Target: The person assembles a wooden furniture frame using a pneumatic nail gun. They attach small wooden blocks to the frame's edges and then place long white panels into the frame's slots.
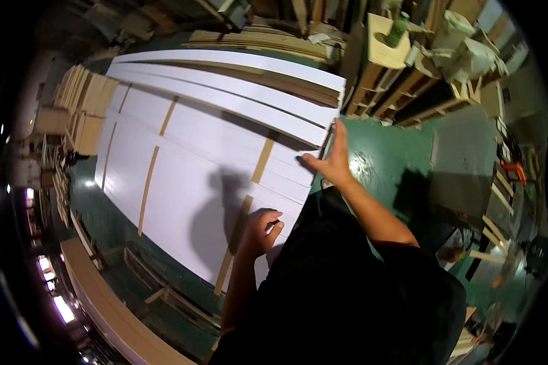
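Long white boards (pixel 182 146) lie side by side in a broad stack in front of me, with tan strips (pixel 148 191) across them. My right hand (pixel 333 161) is at their right end, thumb and fingers spread, touching the board ends. The thumb rests near a board's corner, and the fingers reach along the end edge. Low over the near right part of the stack, my left hand (pixel 262 234) has its fingers curled in. A small dark spot shows between thumb and forefinger; whether it is an object or shadow is unclear.
Stacked tan boards (pixel 91 109) stand beyond the far left end. At the back right, a green bottle (pixel 398 29) sits on a pale wooden top, near white plastic bags (pixel 469 55). A wooden frame (pixel 164 289) lies at lower left on the green floor (pixel 383 146).
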### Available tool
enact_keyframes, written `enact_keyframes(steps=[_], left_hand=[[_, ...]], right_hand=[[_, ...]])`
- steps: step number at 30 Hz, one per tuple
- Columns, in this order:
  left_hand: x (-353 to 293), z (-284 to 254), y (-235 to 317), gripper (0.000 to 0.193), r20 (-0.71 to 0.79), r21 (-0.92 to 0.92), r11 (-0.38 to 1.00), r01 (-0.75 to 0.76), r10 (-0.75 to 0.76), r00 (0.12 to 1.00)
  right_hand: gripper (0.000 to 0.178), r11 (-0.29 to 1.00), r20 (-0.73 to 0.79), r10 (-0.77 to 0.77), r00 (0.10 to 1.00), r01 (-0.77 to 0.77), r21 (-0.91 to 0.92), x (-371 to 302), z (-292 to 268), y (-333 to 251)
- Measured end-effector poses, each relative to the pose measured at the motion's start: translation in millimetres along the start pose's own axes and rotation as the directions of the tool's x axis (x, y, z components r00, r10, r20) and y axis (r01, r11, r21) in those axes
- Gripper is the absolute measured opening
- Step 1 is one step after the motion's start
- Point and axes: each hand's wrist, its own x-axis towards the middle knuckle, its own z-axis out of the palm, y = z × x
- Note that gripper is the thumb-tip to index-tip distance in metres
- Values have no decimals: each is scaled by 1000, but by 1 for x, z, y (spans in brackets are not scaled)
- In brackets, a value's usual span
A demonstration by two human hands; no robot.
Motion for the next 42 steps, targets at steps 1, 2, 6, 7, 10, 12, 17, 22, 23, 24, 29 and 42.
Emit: enact_keyframes(steps=[1,2,6,7,10,12,17,22,23,24,29,42], left_hand=[[-4,-3,1,26,-3,-11,1000,10,-10,1000],[-5,-7,10,26,-14,-20,999,42,-42,999],[-2,-11,1,24,14,23,997,-80,80,997],[0,-10,3,23,8,-31,997,-69,70,998],[20,-7,15,24,-74,-127,985,-114,105,992],[31,-2,23,27,-185,-154,982,-105,76,980],[62,10,26,36,-349,-351,931,-105,-26,937],[68,45,7,33,-180,-882,471,4,-346,921],[66,51,11,34,-108,-923,383,44,-366,924],[62,57,15,34,-45,-947,309,85,-391,919],[49,84,31,37,291,-948,0,318,-404,867],[75,138,92,94,354,-832,289,474,-383,853]], right_hand=[[117,998,5,-63,998,63,-8,7,-4,5],[116,997,39,-79,996,79,4,9,-7,8],[110,986,134,-166,977,162,40,26,-12,23],[105,980,170,-139,976,112,162,27,-13,9],[101,986,148,-148,978,134,99,9,-13,11],[96,989,140,-125,982,113,91,-13,-14,18],[96,976,230,51,972,-97,194,-77,-53,29],[101,972,254,109,961,-157,176,-123,-111,43],[102,963,259,172,951,-217,158,-128,-123,39],[104,985,276,150,949,-167,37,-134,-133,47],[108,998,578,34,815,-2,-56,-115,-182,48],[97,900,987,64,150,-437,8,43,-144,-1]])
